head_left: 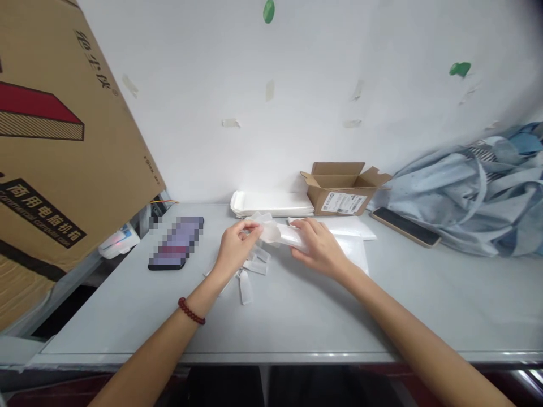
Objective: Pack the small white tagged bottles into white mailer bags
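My right hand (316, 246) is closed around a white, slightly shiny plastic pouch (289, 235), whose open mouth faces left. The fingertips of my left hand (240, 243) are pinched together at that mouth. Whether they grip its edge or a small translucent piece there, I cannot tell. Several small translucent plastic pieces (256, 267) lie loosely on the table below and beside my left hand, partly hidden by it. Flat white pouches (354, 228) rest under and behind my right hand.
A stack of white envelopes (275, 203) lies by the wall, beside an open cardboard box (341, 192). One phone (176, 243) is at left, another phone (405, 226) at right near a pale blue fabric bag (462, 192). A large carton (63, 141) leans over the left side.
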